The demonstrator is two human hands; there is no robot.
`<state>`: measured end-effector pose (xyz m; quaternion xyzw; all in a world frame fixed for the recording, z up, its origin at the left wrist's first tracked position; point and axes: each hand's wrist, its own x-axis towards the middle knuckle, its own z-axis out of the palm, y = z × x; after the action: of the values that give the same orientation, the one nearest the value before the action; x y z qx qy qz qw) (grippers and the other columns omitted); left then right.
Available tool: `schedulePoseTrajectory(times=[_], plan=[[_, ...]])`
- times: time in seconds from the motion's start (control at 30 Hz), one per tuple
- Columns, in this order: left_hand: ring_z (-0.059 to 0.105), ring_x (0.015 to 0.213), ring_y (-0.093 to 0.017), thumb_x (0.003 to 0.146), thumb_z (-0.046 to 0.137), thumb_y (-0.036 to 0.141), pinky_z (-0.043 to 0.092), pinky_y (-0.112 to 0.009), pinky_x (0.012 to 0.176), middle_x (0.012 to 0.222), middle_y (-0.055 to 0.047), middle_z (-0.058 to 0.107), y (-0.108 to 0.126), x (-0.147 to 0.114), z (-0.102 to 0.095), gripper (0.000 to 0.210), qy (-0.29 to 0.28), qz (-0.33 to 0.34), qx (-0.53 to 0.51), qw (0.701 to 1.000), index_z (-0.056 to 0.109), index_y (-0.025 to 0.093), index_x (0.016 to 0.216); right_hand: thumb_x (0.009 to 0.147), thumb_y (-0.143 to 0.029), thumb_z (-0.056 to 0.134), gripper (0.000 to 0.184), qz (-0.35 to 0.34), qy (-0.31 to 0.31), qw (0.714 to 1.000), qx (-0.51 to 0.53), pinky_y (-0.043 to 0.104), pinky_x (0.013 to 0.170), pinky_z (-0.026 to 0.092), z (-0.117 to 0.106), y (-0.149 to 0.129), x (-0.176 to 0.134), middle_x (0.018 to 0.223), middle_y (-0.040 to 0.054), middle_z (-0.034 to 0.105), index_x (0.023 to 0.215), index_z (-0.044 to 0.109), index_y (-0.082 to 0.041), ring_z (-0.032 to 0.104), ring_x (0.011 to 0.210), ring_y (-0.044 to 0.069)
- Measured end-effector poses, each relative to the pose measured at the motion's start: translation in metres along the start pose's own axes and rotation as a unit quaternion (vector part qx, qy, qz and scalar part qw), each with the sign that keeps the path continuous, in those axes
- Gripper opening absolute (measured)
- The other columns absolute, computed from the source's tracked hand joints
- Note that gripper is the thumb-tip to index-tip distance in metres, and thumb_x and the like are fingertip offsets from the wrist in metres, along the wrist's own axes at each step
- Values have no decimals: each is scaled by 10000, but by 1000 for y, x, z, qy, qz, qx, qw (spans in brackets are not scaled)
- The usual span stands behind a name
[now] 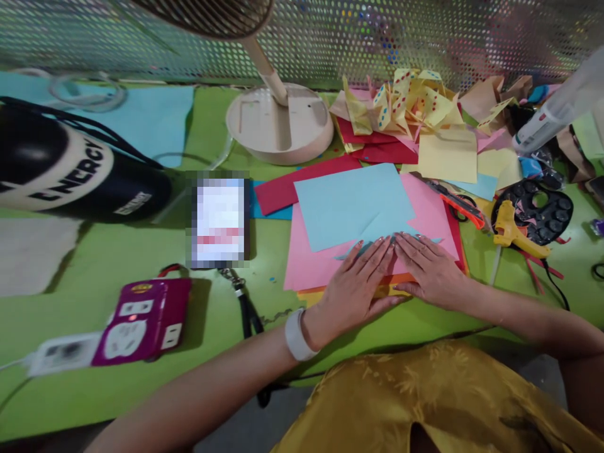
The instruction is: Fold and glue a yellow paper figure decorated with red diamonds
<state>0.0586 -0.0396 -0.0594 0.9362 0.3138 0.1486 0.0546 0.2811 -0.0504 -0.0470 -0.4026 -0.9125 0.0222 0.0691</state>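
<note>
My left hand (353,286) and my right hand (430,270) lie flat side by side, fingers stretched forward and fingertips nearly meeting. Both press on a folded piece of light-blue paper (377,225), whose pointed ends poke out at the sides. Most of that piece is hidden beneath the fingers. Just beyond the fingertips is a flat light-blue sheet (344,204). Under it are pink sheets (304,267), with red, orange and yellow paper showing at the edges of the stack.
Right of the stack are an orange cutter (465,209), a yellow glue gun (514,229) and a black palette (557,217). Folded yellow papers (410,104) pile up behind. Leftward are a fan base (302,135), a phone (218,220), a purple power socket (141,321) and a black bottle (136,189).
</note>
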Motion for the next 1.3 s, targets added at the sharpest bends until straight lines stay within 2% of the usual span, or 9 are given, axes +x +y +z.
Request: schedulePoseTrajectory(times=[0.13,0.33,0.57,0.83,0.97,1.13,1.3], plan=[[301,1462,-282,947,367,657,190,-464,1208,1566,-195,330,-1,0,2,900,-8,-8,-3,1000,23,105,1569,993,-515,385,677,0,4,1000,-8,506,1164,351,2,0,0,1501,221,416,1449,417,-16,379,1420,316],[312,1457,-291,941,379,662,203,-469,1203,1545,-217,362,0,2,2,923,1,-4,4,1000,41,69,1561,995,-514,380,670,-5,17,1000,-19,491,1167,349,4,1,-1,1492,221,431,1434,436,-11,385,1416,313],[291,1464,-301,955,362,641,214,-479,1198,1559,-225,325,-2,0,2,887,-6,0,-9,1000,61,69,1563,995,-525,364,682,5,-3,1000,-2,503,1172,338,2,0,0,1512,211,405,1461,402,-28,354,1435,303],[331,1444,-324,957,339,648,242,-497,1190,1545,-242,344,-3,1,1,865,-5,1,-16,1000,158,45,1550,989,-524,378,683,-2,12,1000,-15,502,1159,350,2,-1,0,1494,227,427,1431,441,-7,385,1417,308],[345,1439,-310,954,370,643,273,-490,1182,1536,-221,372,-4,2,-1,845,1,5,-23,1000,184,75,1551,990,-510,392,645,14,23,998,-52,520,1151,345,-3,-1,-3,1478,220,452,1408,480,-27,429,1389,306],[325,1449,-303,958,382,629,281,-487,1177,1538,-224,366,-6,3,-4,845,-4,18,-13,1000,175,60,1547,980,-533,402,669,24,7,997,-70,545,1150,330,-13,7,-13,1438,246,489,1370,519,-3,472,1354,329],[313,1456,-289,960,353,640,245,-474,1191,1561,-190,343,-12,0,-6,848,-27,19,-16,999,118,97,1567,971,-545,419,683,61,0,996,-69,550,1143,335,-18,16,-28,1460,238,461,1410,479,-25,449,1374,320]])
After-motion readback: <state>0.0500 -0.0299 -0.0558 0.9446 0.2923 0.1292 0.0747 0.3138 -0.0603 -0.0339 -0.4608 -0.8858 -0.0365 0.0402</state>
